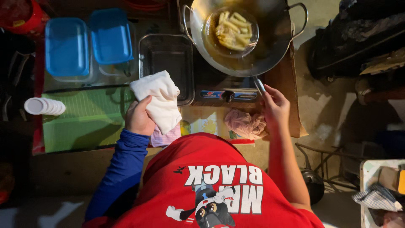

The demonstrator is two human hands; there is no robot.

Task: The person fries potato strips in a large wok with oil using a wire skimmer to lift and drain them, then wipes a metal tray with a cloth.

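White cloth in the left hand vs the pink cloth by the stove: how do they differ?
The white cloth is gripped by the left hand and held up off the counter; the pink cloth lies loose on the surface beside the right hand, which holds the strainer handle instead. The white cloth looks larger and hangs folded; the pink cloth is crumpled into a heap. Both are soft fabric rags.

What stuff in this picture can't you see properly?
- Wok, head view: its top rim is cut off by the picture edge.
- Strainer handle: its end is hidden inside the right hand.
- Left hand: its fingers are covered by the white cloth.
- Red tub: cut off at the corner.
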